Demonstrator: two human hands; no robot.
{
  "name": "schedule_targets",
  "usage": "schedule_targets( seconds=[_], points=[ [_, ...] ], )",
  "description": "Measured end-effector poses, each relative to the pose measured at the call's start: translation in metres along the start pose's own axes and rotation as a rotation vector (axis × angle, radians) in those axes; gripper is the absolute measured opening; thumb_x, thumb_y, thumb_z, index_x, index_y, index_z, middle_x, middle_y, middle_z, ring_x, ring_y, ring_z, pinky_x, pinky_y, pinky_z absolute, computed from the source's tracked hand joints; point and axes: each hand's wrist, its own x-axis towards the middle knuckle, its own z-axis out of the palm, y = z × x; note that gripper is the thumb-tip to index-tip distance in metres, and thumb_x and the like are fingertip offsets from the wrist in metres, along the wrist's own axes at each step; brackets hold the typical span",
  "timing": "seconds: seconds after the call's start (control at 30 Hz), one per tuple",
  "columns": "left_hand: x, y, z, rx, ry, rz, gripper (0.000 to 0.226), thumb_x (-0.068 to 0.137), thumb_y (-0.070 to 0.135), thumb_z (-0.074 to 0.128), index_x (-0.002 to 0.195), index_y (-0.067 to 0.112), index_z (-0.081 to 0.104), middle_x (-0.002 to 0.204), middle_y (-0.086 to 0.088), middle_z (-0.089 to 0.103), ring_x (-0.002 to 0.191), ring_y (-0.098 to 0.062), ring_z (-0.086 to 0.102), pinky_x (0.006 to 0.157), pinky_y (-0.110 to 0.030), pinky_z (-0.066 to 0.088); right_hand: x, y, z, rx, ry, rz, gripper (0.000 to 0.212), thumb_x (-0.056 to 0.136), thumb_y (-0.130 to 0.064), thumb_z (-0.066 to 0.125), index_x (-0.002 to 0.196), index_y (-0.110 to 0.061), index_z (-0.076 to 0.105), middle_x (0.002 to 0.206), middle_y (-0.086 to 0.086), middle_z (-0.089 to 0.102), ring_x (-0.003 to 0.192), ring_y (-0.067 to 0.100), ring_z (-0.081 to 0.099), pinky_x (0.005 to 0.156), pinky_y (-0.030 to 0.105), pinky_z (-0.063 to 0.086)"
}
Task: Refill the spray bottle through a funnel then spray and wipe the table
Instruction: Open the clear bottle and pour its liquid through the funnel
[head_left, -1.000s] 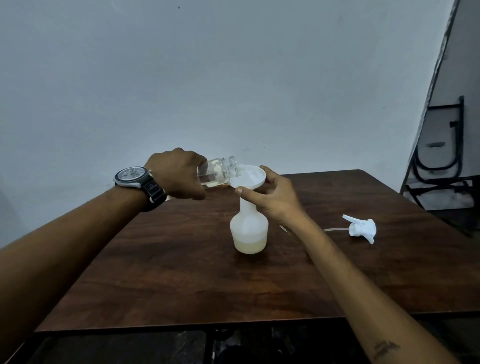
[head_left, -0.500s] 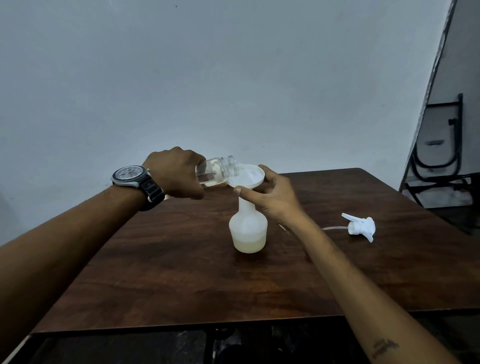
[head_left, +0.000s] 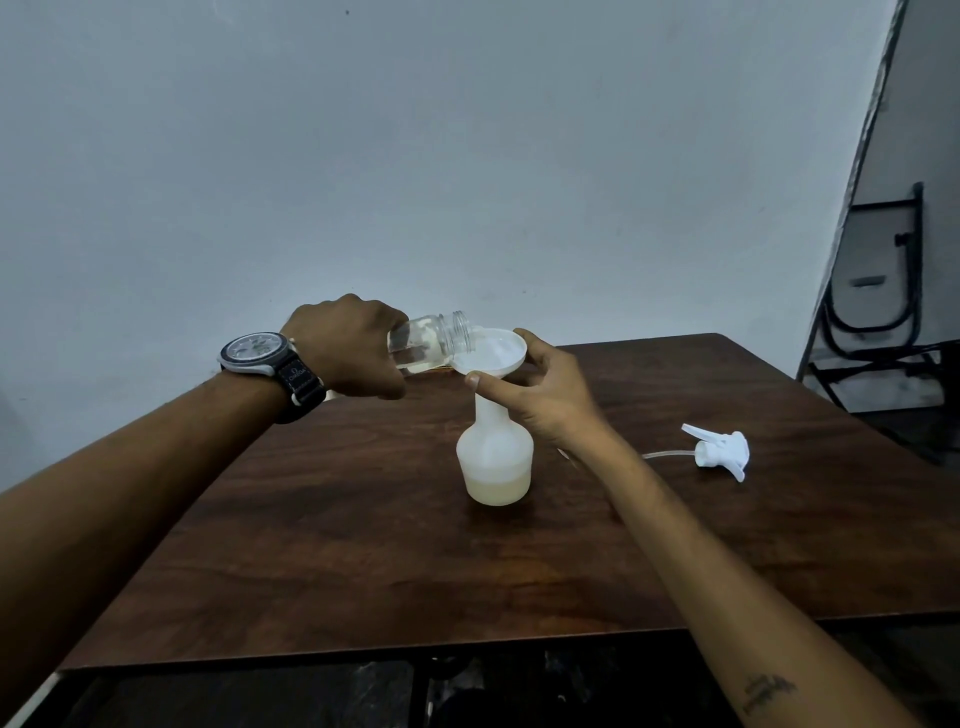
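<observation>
A white spray bottle (head_left: 495, 462) stands on the dark wooden table (head_left: 363, 545) with pale liquid in its bottom third. A white funnel (head_left: 491, 351) sits in its neck. My right hand (head_left: 545, 395) pinches the funnel's rim between thumb and fingers. My left hand (head_left: 348, 348), with a watch on the wrist, grips a clear glass jar (head_left: 431, 340) tipped on its side, its mouth over the funnel bowl. A little liquid lies in the jar. The white spray head (head_left: 719, 453) with its tube lies on the table to the right.
A pale wall stands right behind the table's far edge. A black metal frame (head_left: 883, 291) leans in the corner at the right. A small flat thing lies half hidden behind the jar. The table's front edge runs below my arms.
The jar has tipped a little further toward the funnel. Hands and bottle stay where they were.
</observation>
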Motion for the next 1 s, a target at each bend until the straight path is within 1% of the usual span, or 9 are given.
schedule_targets(
  seconds=[0.13,0.2,0.27,0.43,0.53,0.63,0.77,0.9,1.0],
  points=[
    [-0.0002,-0.0001,-0.0012,0.003,-0.004,0.001,0.031,0.067,0.04,0.075,0.092,0.036,0.059,0.075,0.011,0.057,0.07,-0.015,0.057,0.055,-0.023,0.033,-0.0024,-0.0032,-0.0013,0.015,-0.007,0.003,0.051,0.072,-0.036,0.094,0.118,-0.026,0.072,0.114,-0.005,0.079,0.108,0.012,0.075,0.085,0.037,0.062],
    [-0.0002,-0.0004,-0.0017,0.002,-0.008,0.0,0.03,0.067,0.04,0.075,0.092,0.036,0.059,0.075,0.011,0.057,0.069,-0.013,0.055,0.056,-0.023,0.033,-0.003,-0.0038,-0.0016,0.022,-0.008,0.011,0.049,0.075,-0.032,0.094,0.119,-0.025,0.071,0.113,-0.004,0.079,0.107,0.012,0.075,0.075,0.03,0.058],
    [0.0,-0.0003,-0.0019,0.007,-0.008,0.001,0.031,0.067,0.04,0.075,0.093,0.036,0.059,0.075,0.011,0.057,0.068,-0.011,0.054,0.056,-0.023,0.033,-0.0025,-0.0038,-0.0011,0.016,-0.003,0.017,0.058,0.073,-0.037,0.094,0.124,-0.023,0.07,0.117,-0.004,0.078,0.109,0.013,0.074,0.071,0.025,0.052],
    [-0.0002,0.0003,-0.0034,0.017,-0.009,0.004,0.029,0.068,0.039,0.075,0.093,0.035,0.06,0.074,0.011,0.056,0.066,-0.01,0.052,0.055,-0.023,0.031,-0.002,-0.004,0.0007,0.014,0.006,0.026,0.08,0.062,-0.052,0.093,0.131,-0.022,0.066,0.122,-0.002,0.076,0.114,0.014,0.073,0.073,0.026,0.053],
    [-0.0002,0.0002,-0.0032,0.014,-0.009,0.003,0.029,0.069,0.039,0.075,0.093,0.035,0.059,0.073,0.012,0.056,0.065,-0.007,0.051,0.055,-0.023,0.031,-0.0014,-0.0032,-0.0003,0.022,0.001,0.027,0.071,0.068,-0.044,0.095,0.129,-0.021,0.067,0.121,-0.002,0.076,0.112,0.015,0.074,0.069,0.022,0.051],
    [-0.0003,0.0006,-0.0031,0.021,-0.008,0.005,0.029,0.068,0.039,0.075,0.092,0.036,0.058,0.074,0.012,0.056,0.066,-0.01,0.052,0.055,-0.022,0.031,-0.0015,-0.0033,0.0008,0.02,0.004,0.025,0.081,0.062,-0.052,0.093,0.132,-0.022,0.066,0.123,-0.002,0.076,0.113,0.015,0.073,0.073,0.025,0.052],
    [-0.0001,0.0007,-0.0034,0.023,-0.015,0.004,0.029,0.068,0.04,0.075,0.091,0.035,0.058,0.074,0.012,0.057,0.066,-0.009,0.053,0.055,-0.023,0.032,-0.003,-0.0048,0.0005,0.014,0.004,0.011,0.065,0.064,-0.048,0.092,0.12,-0.024,0.071,0.116,-0.002,0.078,0.105,0.013,0.073,0.069,0.023,0.05],
    [-0.0001,0.0012,-0.0036,0.033,-0.016,0.005,0.031,0.068,0.041,0.075,0.094,0.036,0.059,0.074,0.012,0.056,0.066,-0.01,0.053,0.055,-0.023,0.032,-0.0048,-0.0077,-0.0017,0.014,-0.014,0.01,0.044,0.077,-0.03,0.094,0.115,-0.022,0.072,0.108,-0.004,0.078,0.096,0.009,0.073,0.065,0.019,0.049],
    [0.0002,0.0008,-0.0042,0.031,-0.019,0.007,0.031,0.069,0.041,0.075,0.094,0.036,0.059,0.075,0.012,0.056,0.066,-0.008,0.052,0.055,-0.023,0.031,-0.0046,-0.0073,-0.0019,0.021,-0.013,0.01,0.044,0.078,-0.03,0.094,0.116,-0.023,0.072,0.111,-0.003,0.078,0.102,0.012,0.074,0.069,0.024,0.051]
  ],
)
